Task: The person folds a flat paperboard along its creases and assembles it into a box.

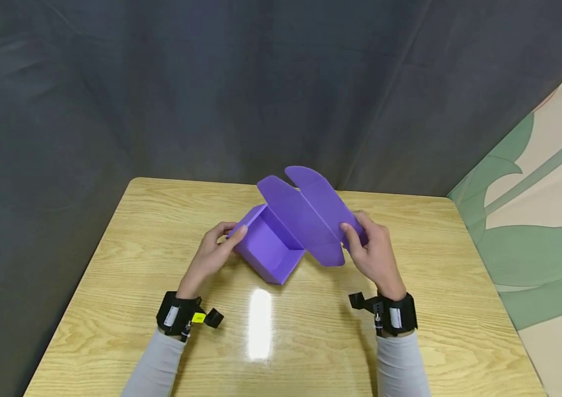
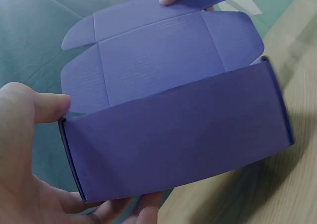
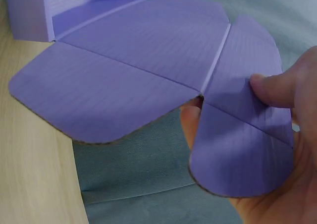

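A purple cardboard box [image 1: 270, 245] is tilted above the wooden table, its lid folded back and nothing visible inside. My left hand [image 1: 214, 251] grips the box's left end, thumb on the upper edge and fingers beneath, as the left wrist view shows. The opened lid [image 1: 303, 218] spreads to the right, with rounded side flaps [image 3: 109, 105] and a front flap [image 3: 247, 80]. My right hand [image 1: 372, 251] pinches that front flap, thumb on its inner face and fingers behind. In the right wrist view part of the box body [image 3: 29, 16] appears at upper left.
The wooden table [image 1: 162, 220] has a bright light reflection in front of the box. Behind it hangs a dark grey curtain [image 1: 261, 88]. A patterned cloth [image 1: 549, 237] with green leaf shapes covers the right side. Each wrist wears a black strap with a small camera.
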The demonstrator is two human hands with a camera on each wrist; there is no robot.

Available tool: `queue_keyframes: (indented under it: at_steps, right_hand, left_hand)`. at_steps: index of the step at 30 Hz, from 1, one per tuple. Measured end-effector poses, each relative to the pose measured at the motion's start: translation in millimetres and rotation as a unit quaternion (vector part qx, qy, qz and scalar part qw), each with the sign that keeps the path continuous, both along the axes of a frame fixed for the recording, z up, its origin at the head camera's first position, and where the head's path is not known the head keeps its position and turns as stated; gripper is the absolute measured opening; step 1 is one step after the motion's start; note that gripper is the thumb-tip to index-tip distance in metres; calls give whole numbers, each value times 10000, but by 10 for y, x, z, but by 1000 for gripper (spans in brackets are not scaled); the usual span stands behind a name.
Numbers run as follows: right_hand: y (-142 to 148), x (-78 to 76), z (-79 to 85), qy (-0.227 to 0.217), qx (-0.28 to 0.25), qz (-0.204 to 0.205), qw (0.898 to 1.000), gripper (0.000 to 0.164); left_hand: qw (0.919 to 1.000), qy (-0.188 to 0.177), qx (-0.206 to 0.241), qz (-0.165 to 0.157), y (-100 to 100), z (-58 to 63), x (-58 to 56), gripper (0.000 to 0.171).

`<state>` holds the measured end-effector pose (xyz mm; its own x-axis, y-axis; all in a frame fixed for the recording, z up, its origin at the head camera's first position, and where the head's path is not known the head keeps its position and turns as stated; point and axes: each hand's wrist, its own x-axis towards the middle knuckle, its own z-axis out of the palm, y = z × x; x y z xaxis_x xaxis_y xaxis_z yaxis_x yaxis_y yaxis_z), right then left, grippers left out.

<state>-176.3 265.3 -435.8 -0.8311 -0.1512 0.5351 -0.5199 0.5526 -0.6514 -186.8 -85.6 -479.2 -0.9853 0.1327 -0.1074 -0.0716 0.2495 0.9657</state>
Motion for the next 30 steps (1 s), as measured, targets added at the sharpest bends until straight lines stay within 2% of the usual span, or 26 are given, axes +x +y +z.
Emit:
queue_keyframes:
  at_steps: [3, 6, 10, 13, 17, 19, 23, 24, 26, 30]
  right_hand:
    - [-3, 13, 8, 4, -17, 61, 10000, 5]
    - [-11, 7, -4, 109, -172, 19, 9998, 5]
    - [-15, -31, -51, 67, -734, -35, 9973, 11]
    - [-15, -65, -110, -359, -1303, -62, 9908, 18]
    - [-6, -128, -232, -1241, -1824, -94, 9753, 25]
    - [-1, -163, -308, -1685, -2014, 45, 9649, 27]
    - [-10, -253, -517, -2276, -2353, 541, 9433, 46]
    - [-21, -276, -567, -2333, -2420, 597, 9399, 47]
    - [-48, -322, -657, -2265, -2507, 576, 9394, 45]
    - [-103, -368, -727, -1702, -2585, 23, 9509, 23]
  left_hand:
    - [9999, -30, -133, -4, -11, -4, 5, 60]
    - [9999, -140, -6, 86, -9, -17, 8, 57]
    - [9990, -272, 207, 279, -1, -31, 8, 55]
    - [9985, -267, 266, 388, 0, -39, 7, 56]
    - [9980, -250, 281, 506, -12, -41, 10, 58]
    - [9978, -243, 287, 551, -22, -37, 13, 59]
    - [9977, -239, 331, 541, -36, -26, 18, 60]
    - [9978, -251, 338, 512, -37, -27, 17, 60]
    - [9980, -320, 336, 435, -37, -27, 15, 60]
    - [9990, -394, 182, 107, -30, -36, 9, 60]
